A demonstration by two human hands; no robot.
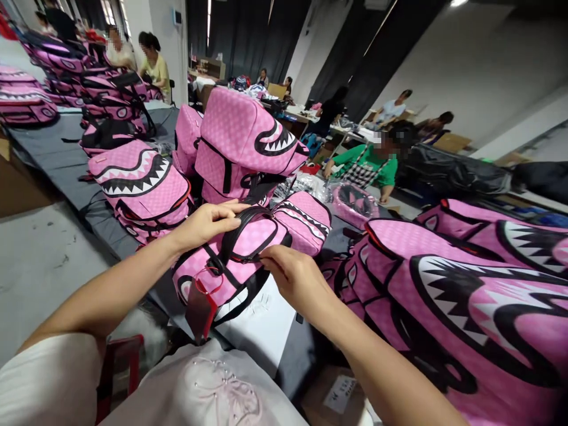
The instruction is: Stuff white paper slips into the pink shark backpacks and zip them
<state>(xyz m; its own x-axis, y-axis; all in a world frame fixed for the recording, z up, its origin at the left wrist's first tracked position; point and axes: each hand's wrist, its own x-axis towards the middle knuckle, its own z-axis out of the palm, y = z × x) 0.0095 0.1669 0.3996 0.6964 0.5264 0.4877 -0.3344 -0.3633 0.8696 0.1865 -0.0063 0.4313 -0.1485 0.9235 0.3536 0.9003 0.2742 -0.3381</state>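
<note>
- Pink quilted backpack (254, 239) lies tilted at the table (53, 154) edge, nearest the person.
- Left hand (208, 223) curls over its glossy black handle (237, 225), likely steadying it; right hand (290, 275) pinches the handle's lower edge.
- More backpacks (244, 142) with toothy-mouth prints crowd around.

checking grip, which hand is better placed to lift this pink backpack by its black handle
Left, likely: left hand grips the black handle at its top; right hand only pinches its lower edge.
</note>
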